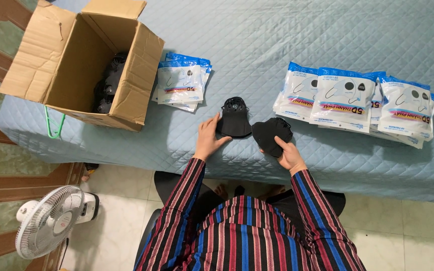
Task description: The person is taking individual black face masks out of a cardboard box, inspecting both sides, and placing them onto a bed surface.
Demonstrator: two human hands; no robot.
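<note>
Two stacks of black folded fabric face masks lie on the quilted pale-blue bedcover (277,35), near its front edge. The left hand (208,139) rests open against the left stack (234,118); the right hand (288,153) grips the right stack (271,134) from below. Sealed white-and-blue mask packets sit in a small pile (181,83) to the left and a longer row (357,100) to the right. An open cardboard box (79,60) holds more black masks. Loosely pinched, the right stack could fan apart or slide off the edge.
</note>
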